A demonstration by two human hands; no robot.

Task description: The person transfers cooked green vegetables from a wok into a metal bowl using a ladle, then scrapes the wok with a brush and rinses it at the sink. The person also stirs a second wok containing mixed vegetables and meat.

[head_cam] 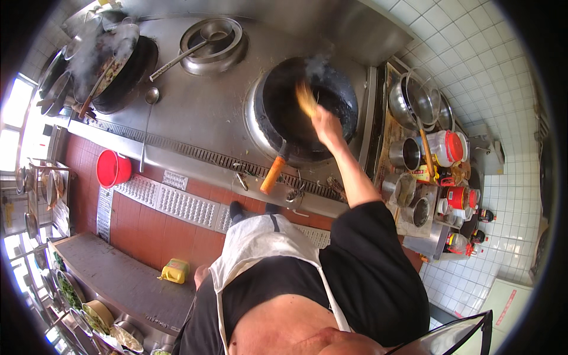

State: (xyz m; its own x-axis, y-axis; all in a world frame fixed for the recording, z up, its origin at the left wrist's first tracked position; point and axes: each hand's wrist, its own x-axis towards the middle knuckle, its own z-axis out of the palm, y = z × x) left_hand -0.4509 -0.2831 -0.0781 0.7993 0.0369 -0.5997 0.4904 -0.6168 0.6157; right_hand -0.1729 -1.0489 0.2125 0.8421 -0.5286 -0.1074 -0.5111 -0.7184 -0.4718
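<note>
My right hand [327, 125] grips a straw-coloured brush [306, 98], probably a bamboo wok brush, blurred by motion. Its bristles are over the inside of a dark iron wok [284, 111] on the right burner. A little steam or smoke rises from the wok's far side. The wok's wooden handle [272, 175] points toward me over the stove's front edge. My left hand [201, 274] hangs by my side at the apron's edge, mostly hidden, so its fingers cannot be made out. It is nearest to a yellow package [174, 271] on the counter behind.
A steaming wok of food [116, 66] stands at the far left. A strainer or ladle [216, 32] rests on the middle burner, and a long ladle [151, 96] overhangs the stove edge. Pots [404, 153] and seasoning jars crowd the right side. A red bucket [114, 168] sits lower left.
</note>
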